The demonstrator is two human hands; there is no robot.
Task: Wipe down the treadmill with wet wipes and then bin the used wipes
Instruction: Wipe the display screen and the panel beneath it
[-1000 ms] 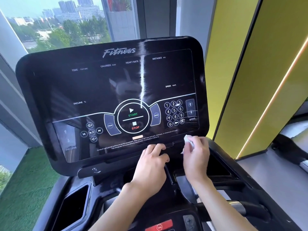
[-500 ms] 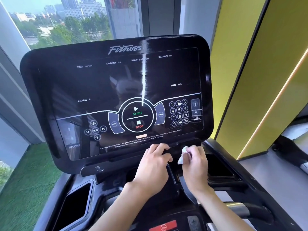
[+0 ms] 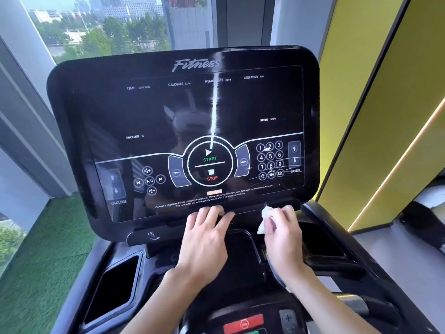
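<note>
Wipe (image 3: pixel 264 219) pinched in curled right hand (image 3: pixel 283 233) on ledge (image 3: pixel 249 209) running sideways under console (image 3: pixel 183 116); left hand (image 3: pixel 207 237) flat, empty, just left

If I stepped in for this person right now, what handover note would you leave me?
Left grip: open, fingers resting on the lower ledge of the glossy black treadmill console.
Right grip: pinches a crumpled white wet wipe at that ledge, right of centre.
Done: wet streaks near the number keypad suggest that corner was wiped.
To do: the rest of the treadmill, then binning the wipe; no bin is in view.
</note>
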